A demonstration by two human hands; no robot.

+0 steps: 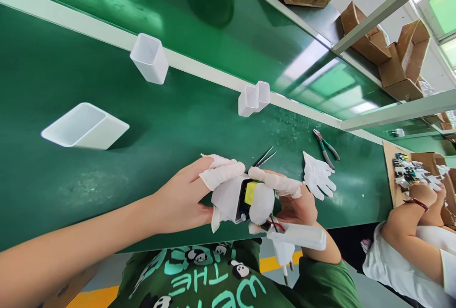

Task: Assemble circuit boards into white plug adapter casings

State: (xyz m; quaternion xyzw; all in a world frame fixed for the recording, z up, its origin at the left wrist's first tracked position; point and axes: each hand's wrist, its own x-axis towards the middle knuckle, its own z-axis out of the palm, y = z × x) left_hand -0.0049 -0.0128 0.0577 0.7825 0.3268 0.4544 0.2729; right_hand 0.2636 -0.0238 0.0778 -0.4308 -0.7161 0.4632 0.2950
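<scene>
While the left hand (194, 195) is curled around the white housing (226, 196), the right hand (298, 206) grips the yellow-topped circuit assembly (250, 193) at its open end; the housing's axis runs crosswise between both hands. Tweezers (264, 158) lie beyond on the desk (178, 123).

Count of items, directions on a clock face centred on the view:
Loose white open-topped containers (109, 130): four; one at 9 o'clock, one at 10, two at 1.
Pliers (322, 144): one, at 3 o'clock.
Tweezers (264, 156): one, at 4.
Loose white glove (316, 175): one, between 3 and 4.
White unit (250, 194): one, at 5.
Plug (284, 252): one, two pins, at 5.
Cardboard boxes (399, 82): at least three, between 1 and 2; others cut off, uncountable.
</scene>
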